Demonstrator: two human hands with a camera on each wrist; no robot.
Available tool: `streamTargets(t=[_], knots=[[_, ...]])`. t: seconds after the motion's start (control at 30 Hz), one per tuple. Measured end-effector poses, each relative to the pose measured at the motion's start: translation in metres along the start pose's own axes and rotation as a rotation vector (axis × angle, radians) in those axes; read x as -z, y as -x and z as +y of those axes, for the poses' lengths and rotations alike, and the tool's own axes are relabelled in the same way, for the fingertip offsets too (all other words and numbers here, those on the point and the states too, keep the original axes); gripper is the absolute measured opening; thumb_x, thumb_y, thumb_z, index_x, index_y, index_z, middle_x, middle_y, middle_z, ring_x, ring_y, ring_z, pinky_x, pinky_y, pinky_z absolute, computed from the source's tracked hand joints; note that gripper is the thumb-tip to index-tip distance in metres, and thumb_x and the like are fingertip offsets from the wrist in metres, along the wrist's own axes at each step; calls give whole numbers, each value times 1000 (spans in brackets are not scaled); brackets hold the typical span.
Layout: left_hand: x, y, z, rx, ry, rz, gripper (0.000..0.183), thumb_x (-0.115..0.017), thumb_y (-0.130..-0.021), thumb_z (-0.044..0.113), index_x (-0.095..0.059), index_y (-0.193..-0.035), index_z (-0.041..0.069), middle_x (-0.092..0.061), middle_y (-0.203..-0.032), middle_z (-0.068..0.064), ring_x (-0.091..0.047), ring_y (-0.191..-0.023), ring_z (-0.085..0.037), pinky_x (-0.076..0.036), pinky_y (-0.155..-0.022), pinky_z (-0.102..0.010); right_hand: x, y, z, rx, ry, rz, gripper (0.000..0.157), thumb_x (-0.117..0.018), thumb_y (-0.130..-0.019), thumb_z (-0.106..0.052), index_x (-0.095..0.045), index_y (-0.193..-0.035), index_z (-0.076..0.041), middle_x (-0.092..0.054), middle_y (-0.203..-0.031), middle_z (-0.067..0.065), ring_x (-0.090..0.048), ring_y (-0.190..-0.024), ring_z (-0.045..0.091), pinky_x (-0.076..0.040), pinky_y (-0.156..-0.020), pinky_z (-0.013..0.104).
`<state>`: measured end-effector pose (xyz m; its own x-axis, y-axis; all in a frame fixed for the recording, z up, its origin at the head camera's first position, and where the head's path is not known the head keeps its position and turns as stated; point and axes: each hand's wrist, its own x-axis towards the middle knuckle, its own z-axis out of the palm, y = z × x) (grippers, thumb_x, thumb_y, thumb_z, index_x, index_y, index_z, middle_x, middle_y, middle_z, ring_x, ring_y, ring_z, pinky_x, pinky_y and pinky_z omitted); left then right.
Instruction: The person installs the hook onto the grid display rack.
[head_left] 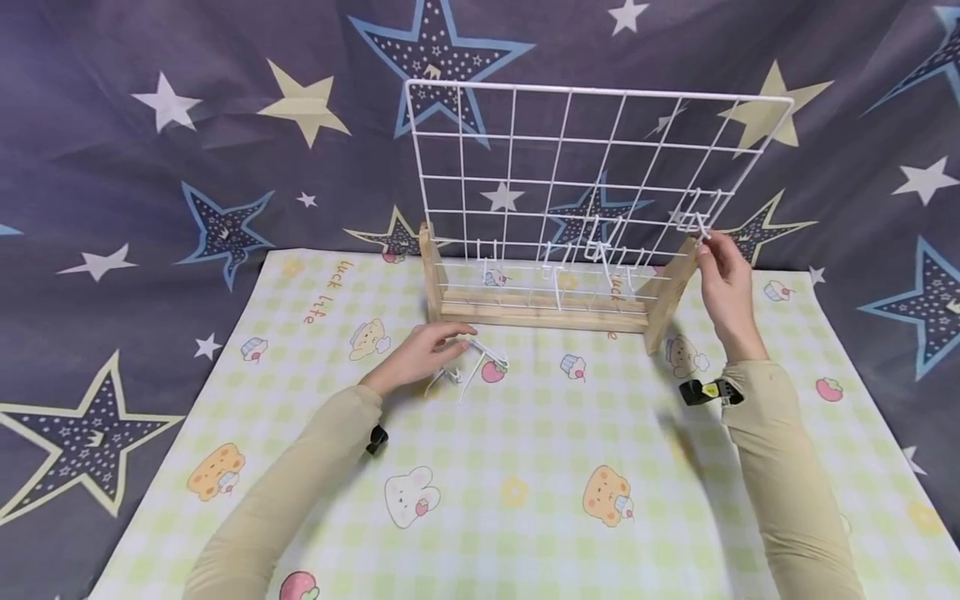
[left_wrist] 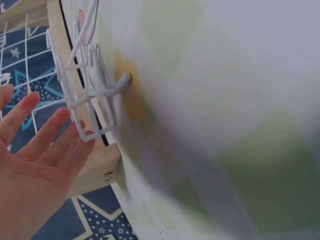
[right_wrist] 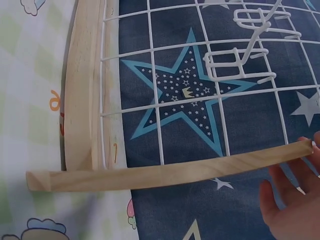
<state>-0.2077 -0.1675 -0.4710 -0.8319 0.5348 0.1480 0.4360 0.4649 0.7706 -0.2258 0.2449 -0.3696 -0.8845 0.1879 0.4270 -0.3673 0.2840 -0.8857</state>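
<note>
In the head view a white wire grid panel (head_left: 555, 177) stands in a wooden base (head_left: 540, 313), with several white wire hooks (head_left: 597, 250) hung on it. At the grid's right edge my right hand (head_left: 727, 279) pinches the prong of a white wire hook (head_left: 693, 221); the fingertips are partly hidden in the right wrist view. My left hand (head_left: 423, 354) lies low over the table, its fingers fairly straight against loose white wire hooks (head_left: 487, 357). In the left wrist view the fingers (left_wrist: 52, 132) extend beside a hook (left_wrist: 80, 95), gripping nothing visibly.
A green-and-white checked tablecloth (head_left: 525, 433) with cartoon prints covers the table. Behind it hangs a dark curtain (head_left: 247, 150) with stars. The wooden right upright (head_left: 670, 292) of the base stands close to my right hand.
</note>
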Motion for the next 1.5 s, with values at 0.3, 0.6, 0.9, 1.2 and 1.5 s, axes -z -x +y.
streamTargets(t=[0.3,0.6,0.9,1.2,1.5], knots=[[-10,-16,0,-7,46,-33,27,-62,-96,12,-65,-120,1,-57,-130,-19,-52,-121,-31,-46,-101,-45,0,-2,8,37,-101,34,24,-47,-99,2,-67,-105,-12,-64,-109,2,-56,-101,10,-44,-88,17],[-18,-20,3,-5,27,-43,20,-69,-89,6,-71,-109,2,-67,-112,-9,-59,-102,-21,-50,-88,-33,-2,-4,17,59,-202,31,23,-47,-99,4,-67,-107,-5,-65,-108,-3,-57,-106,13,-44,-93,18],[-22,-24,4,21,-12,-48,12,-73,-84,-1,-75,-94,4,-70,-94,-4,-60,-87,-19,-52,-77,-32,-1,-11,43,61,-196,45,27,-48,-100,-1,-54,-119,17,-60,-120,19,-55,-110,15,-44,-94,20],[-22,-27,2,47,43,-53,10,-70,-85,-4,-73,-95,-2,-71,-90,-9,-63,-80,-18,-55,-74,-27,-4,-11,44,89,-240,67,27,-50,-99,-1,-54,-118,18,-64,-114,12,-56,-107,15,-44,-92,20],[-23,-28,1,69,165,-3,14,-68,-86,-5,-70,-99,-6,-69,-95,-13,-64,-83,-22,-56,-78,-30,-5,-8,32,85,-220,58,27,-47,-100,3,-48,-118,23,-58,-119,28,-56,-100,12,-44,-80,19]])
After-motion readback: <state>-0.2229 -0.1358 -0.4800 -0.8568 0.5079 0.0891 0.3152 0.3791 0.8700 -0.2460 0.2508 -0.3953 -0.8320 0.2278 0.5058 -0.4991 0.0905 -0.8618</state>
